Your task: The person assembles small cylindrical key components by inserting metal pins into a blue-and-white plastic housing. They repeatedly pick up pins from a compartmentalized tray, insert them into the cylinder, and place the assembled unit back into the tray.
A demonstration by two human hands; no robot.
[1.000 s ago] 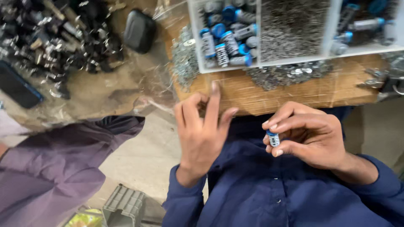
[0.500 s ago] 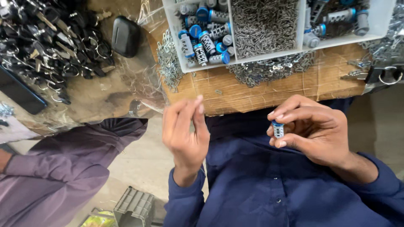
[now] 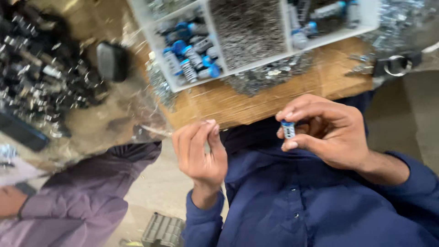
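— Right hand [image 3: 331,135]?
— Pinching a small blue-capped cylinder [image 3: 288,129] between thumb and fingertips, held above the lap, just below the wooden board [image 3: 256,103].
— Left hand [image 3: 200,153]?
— Raised beside it, fingers curled together; whether it grips anything, I cannot tell.
— Surroundings?
— A white tray [image 3: 208,27] of similar cylinders and metal pins on the board
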